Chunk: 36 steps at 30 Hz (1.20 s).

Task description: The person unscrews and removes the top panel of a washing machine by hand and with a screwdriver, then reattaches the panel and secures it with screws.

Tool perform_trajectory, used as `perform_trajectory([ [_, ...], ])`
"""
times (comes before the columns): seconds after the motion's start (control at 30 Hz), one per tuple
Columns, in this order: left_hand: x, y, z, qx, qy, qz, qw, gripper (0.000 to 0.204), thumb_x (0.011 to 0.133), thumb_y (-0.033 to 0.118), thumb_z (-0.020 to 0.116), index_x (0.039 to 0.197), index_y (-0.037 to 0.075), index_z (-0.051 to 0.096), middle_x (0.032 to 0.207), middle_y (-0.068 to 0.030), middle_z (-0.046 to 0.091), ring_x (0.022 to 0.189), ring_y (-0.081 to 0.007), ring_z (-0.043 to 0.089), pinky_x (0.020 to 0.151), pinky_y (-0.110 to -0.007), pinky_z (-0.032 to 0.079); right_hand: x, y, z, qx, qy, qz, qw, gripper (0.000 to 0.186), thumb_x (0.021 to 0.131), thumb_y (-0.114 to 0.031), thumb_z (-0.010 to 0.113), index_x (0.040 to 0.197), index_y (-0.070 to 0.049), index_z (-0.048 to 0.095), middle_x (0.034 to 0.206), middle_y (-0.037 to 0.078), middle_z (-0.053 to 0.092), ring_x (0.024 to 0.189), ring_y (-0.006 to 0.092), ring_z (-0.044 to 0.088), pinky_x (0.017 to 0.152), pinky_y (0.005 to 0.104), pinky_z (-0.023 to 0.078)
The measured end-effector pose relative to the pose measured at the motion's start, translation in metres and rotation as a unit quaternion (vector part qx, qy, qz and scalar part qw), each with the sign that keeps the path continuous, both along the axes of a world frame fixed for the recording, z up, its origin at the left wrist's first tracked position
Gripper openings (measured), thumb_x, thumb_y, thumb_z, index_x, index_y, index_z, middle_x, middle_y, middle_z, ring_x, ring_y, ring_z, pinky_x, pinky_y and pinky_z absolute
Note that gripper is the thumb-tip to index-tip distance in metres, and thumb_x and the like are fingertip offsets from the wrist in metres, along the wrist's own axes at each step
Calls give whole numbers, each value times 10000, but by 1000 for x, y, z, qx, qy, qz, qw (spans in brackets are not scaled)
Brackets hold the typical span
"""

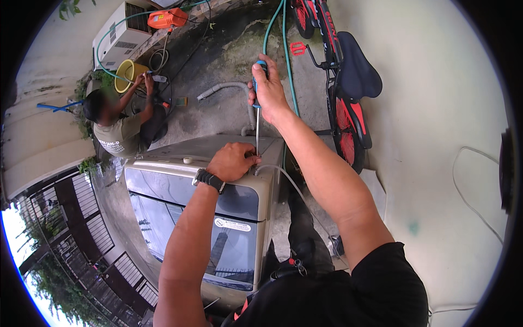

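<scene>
A top-loading washing machine with a dark glass lid stands right before me. My right hand is wrapped round the blue and black handle of a screwdriver. The long shaft points down to the machine's rear top corner. Close to the tip, my left hand rests on the machine's top edge, its thumb and finger pinched together at the shaft's lower end. Whatever those fingertips grip is too small to make out. Beside them a pale grey hose leaves the corner of the machine.
Behind the machine a ribbed grey drain hose lies on the concrete. A bicycle leans along the wall at right. Far left, another person crouches by a yellow bucket, an orange pressure washer and a white air-conditioner unit. Green hoses cross the ground.
</scene>
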<state>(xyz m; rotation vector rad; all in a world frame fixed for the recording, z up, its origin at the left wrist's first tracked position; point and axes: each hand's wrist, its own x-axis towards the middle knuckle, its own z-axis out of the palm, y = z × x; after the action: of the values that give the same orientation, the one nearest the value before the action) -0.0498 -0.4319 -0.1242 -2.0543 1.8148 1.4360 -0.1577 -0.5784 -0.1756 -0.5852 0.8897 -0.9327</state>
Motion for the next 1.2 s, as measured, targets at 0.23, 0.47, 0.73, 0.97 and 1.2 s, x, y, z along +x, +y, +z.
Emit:
perform_trajectory([
  [0.23,2,0,-1,9,31,6,999,251,896,267,738,990,35,728,943,-133,774,914,-317,736,838,-418,557,-3,5,0,0,-2,4,1000,518,1058,-340,600,1495,-194,362,894,29,519,597,99,493,482,277,462],
  [0.47,5,7,-7,-20,14,-4,1000,268,903,289,722,977,31,726,936,-148,768,915,-335,733,845,-423,557,0,-6,2,-148,278,48,948,539,963,-204,737,1375,-70,416,975,106,614,668,160,650,551,319,554],
  [0.73,3,11,-7,-62,-22,-6,998,325,915,328,712,930,4,728,913,-199,748,880,-382,719,821,-456,553,15,-13,23,-52,253,57,964,407,976,-339,690,1140,-53,452,945,179,636,666,229,652,533,402,511],
  [0.97,-5,7,3,-80,-62,-19,995,329,930,357,691,943,31,738,908,-178,755,875,-386,715,817,-473,551,7,-17,2,104,-260,132,951,272,994,-378,589,1083,-145,481,809,89,537,591,165,513,498,318,415],
  [1.2,-6,6,1,-73,-56,10,996,325,932,354,691,1004,41,740,928,-168,761,907,-364,725,838,-455,555,-5,-37,-8,163,-331,157,916,261,1004,-369,569,999,-107,563,692,50,502,610,180,545,520,316,439],
])
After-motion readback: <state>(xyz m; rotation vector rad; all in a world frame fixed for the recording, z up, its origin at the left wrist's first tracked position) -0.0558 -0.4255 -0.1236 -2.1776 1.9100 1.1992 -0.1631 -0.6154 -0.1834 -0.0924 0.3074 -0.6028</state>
